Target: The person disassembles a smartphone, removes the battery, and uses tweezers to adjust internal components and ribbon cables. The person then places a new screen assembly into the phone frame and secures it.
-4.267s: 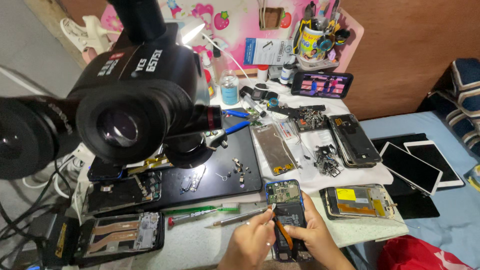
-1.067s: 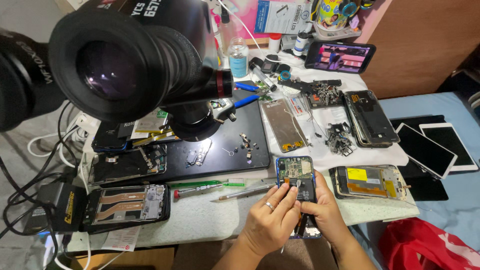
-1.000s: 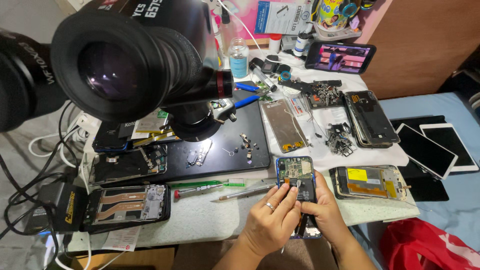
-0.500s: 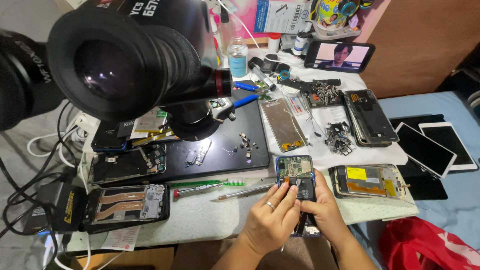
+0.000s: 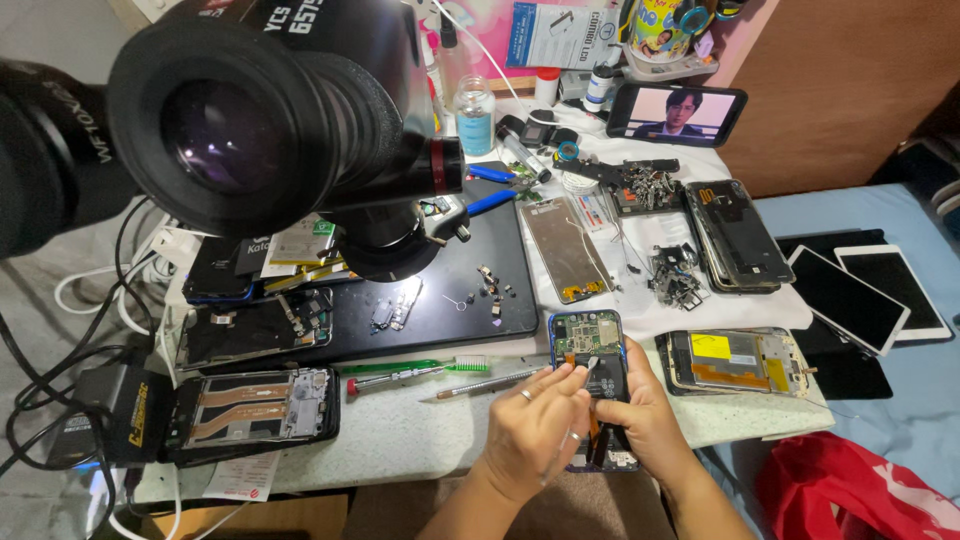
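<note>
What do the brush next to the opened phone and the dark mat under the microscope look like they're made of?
The brush looks like moulded plastic: a glossy green handle with white bristles. The mat looks like matte black rubber or silicone, flat with dull reflections, though the view cannot settle which.

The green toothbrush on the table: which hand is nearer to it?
Left. The left hand is just right of the toothbrush; the right hand is farther right, beyond the opened phone.
</note>
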